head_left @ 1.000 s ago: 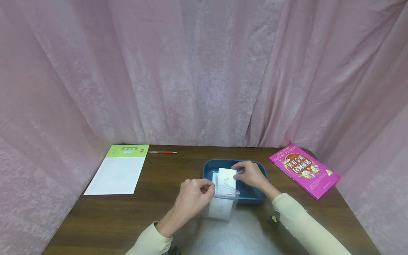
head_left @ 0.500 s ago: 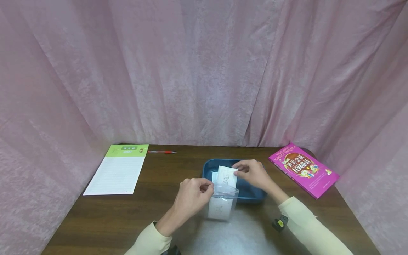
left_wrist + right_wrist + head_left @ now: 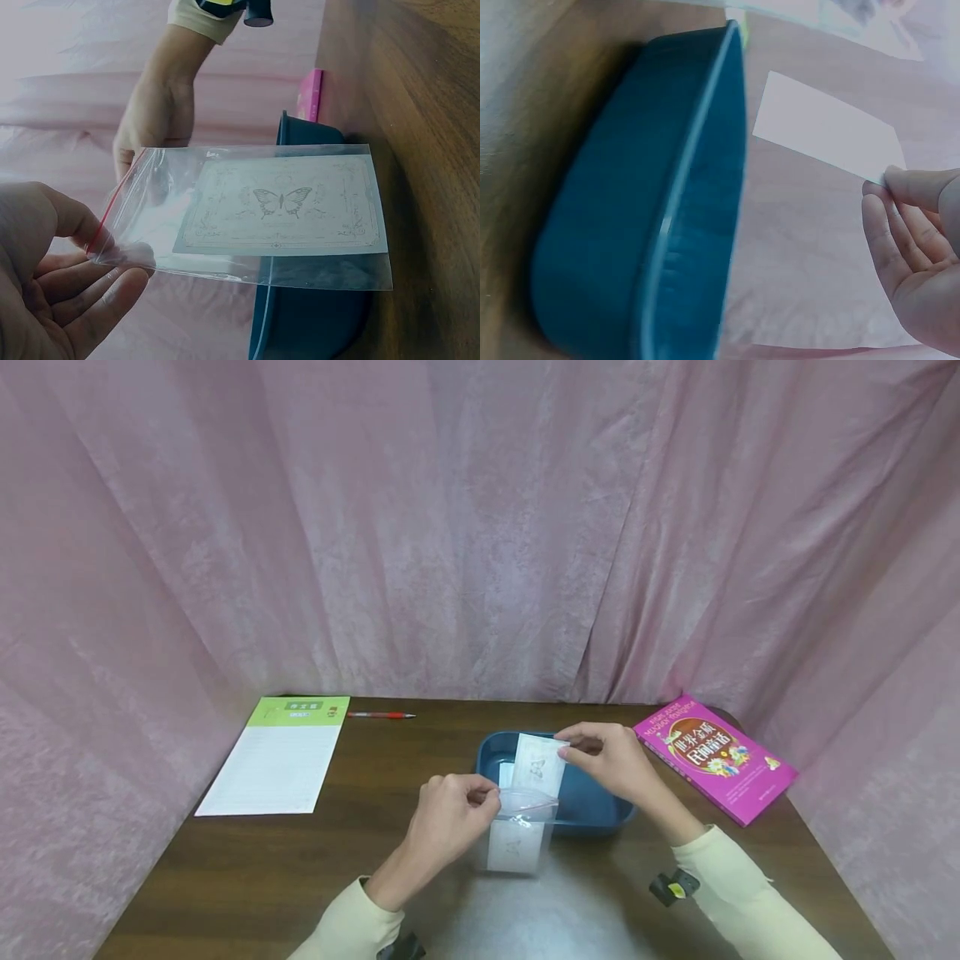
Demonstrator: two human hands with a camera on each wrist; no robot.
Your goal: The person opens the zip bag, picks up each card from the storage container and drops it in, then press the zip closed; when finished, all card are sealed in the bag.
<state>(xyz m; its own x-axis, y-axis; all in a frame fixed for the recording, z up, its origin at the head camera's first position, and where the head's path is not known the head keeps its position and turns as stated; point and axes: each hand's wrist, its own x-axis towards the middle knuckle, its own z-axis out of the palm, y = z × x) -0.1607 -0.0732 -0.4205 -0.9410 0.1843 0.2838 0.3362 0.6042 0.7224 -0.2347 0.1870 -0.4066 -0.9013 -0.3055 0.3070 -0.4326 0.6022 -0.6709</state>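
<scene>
My left hand (image 3: 452,817) pinches the top corner of a clear zip-lock bag (image 3: 322,272), which has a red line along its mouth. Inside the bag lies a pale card (image 3: 281,225) with a butterfly print and an ornate border. My right hand (image 3: 613,762) holds a second butterfly card (image 3: 538,762) by its upper right corner, between thumb and fingertips. In the right wrist view this second card (image 3: 829,127) appears blank and apart from the bag. Behind the bag, under the right hand, stands a blue plastic tray (image 3: 588,828). A pale piece (image 3: 507,774) shows at its left, partly hidden.
On the left of the table lies a lined paper pad (image 3: 273,768) with a green header. A red pen (image 3: 381,716) is beside it at the back. A pink book (image 3: 716,760) lies to the right of the tray. Pink curtains (image 3: 480,527) hang behind the table.
My right hand has moved slightly up and to the right, raising and tilting the second card. My left hand stays nearly in place with the bag.
</scene>
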